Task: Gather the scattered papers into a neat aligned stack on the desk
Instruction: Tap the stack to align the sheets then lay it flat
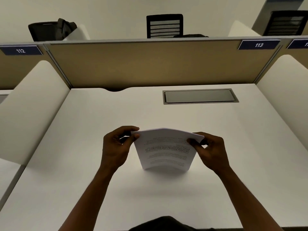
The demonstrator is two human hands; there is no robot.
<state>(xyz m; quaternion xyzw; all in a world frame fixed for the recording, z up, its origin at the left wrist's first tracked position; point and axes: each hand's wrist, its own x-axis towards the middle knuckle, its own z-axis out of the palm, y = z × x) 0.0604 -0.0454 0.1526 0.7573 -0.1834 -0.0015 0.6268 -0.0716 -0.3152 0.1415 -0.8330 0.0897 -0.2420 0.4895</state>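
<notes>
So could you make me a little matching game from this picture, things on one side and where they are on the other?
Things:
1. papers
2. hatch
3. sign 113
4. bag

Places:
A. on the partition, upper right
B. beyond the partition, upper left
C. upright on the desk, held between the left hand and right hand
D. set into the desk, far side

Pairs: 1-C, 2-D, 3-A, 4-B

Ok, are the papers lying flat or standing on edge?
Standing on edge: both hands, left hand and right hand, hold the papers upright, bowed.

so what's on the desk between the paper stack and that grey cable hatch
Nothing: in the head view, bare desk separates the paper stack from the cable hatch.
</notes>
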